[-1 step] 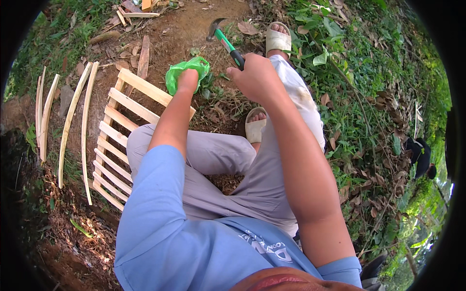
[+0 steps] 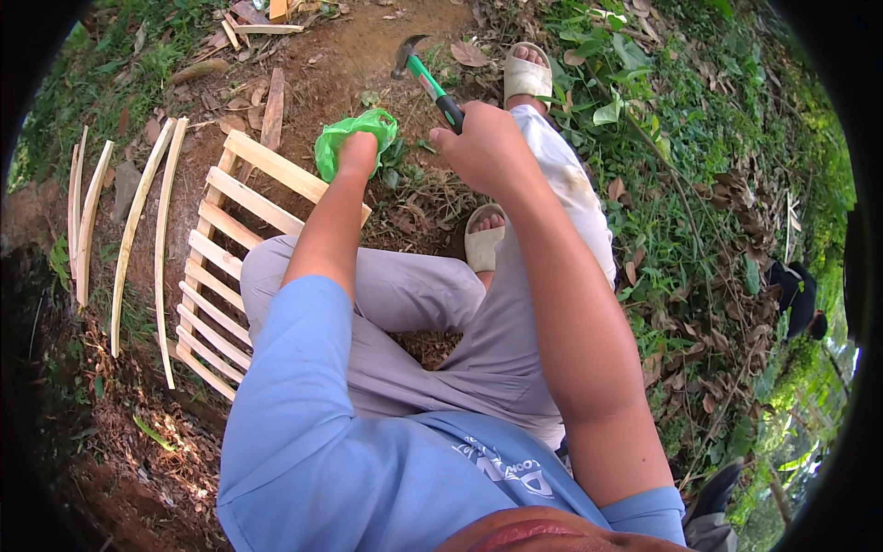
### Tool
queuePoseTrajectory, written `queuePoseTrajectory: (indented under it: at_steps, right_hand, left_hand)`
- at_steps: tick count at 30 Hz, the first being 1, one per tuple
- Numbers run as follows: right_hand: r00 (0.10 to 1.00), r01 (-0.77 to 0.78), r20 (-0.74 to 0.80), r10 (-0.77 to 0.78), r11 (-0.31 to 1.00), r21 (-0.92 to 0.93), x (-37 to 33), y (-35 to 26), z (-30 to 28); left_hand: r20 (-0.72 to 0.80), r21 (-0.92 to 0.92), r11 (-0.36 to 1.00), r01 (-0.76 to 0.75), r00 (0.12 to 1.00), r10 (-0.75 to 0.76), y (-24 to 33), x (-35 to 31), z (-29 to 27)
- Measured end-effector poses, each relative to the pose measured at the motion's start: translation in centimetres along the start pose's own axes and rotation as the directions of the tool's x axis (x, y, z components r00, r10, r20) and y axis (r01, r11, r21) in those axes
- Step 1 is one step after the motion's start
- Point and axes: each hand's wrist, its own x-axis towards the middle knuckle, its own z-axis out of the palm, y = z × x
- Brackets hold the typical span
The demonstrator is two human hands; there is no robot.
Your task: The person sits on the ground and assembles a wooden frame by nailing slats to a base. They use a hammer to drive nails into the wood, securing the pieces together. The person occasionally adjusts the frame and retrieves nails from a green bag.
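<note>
Hammer [image 2: 425,81]: green handle with black grip, steel head pointing far-left over bare dirt. Right hand [image 2: 483,147] is fisted around the black grip end; the green shaft and head stick out beyond the knuckles, up and to the left of the fist.

Left hand [image 2: 357,152] is pushed into a green plastic bag [image 2: 345,132], just left of the hammer hand. Fingers are hidden inside the bag, so can't tell if they're curled or spread. The bag sits on the ground at the far corner of a slatted wooden frame [image 2: 235,267].

The frame lies flat on the dirt, left of the person's knee, slats running side by side, partly covered by the grey trouser leg [image 2: 405,294].

Further left: several loose wooden strips [image 2: 138,230], long and slightly bowed, lying apart from the frame.

Far side: wood offcuts [image 2: 267,23] on the dirt. Two feet in pale sandals [image 2: 527,75], one far, one near the knee. Right: weeds and dry leaves.
</note>
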Motion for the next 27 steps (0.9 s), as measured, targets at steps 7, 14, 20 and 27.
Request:
queuePoseTrajectory:
  at_steps: [7,14,20,27]
  right_hand:
    - [0.999,0.027,-0.02,-0.028,0.999,-0.038,0.0,0.6,0.4]
    - [0.999,0.015,-0.028,-0.016,0.999,-0.034,1.2,1.3,0.5]
    - [1.0,0.02,-0.005,-0.02,0.998,0.052,0.6,0.0,-0.6]
    - [0.982,0.096,0.104,-0.155,0.899,0.427,-4.5,-2.4,0.8]
  left_hand:
    - [-0.019,-0.017,0.999,0.041,0.999,-0.041,0.1,-0.2,-1.3]
    - [0.195,-0.318,0.948,-0.026,0.976,0.093,-2.0,-1.5,-11.6]
    - [0.119,-0.992,0.072,0.106,0.973,0.199,-4.7,-16.6,-23.0]
    - [-0.09,-0.877,-0.457,-0.146,0.986,-0.141,-7.0,-34.6,-22.9]
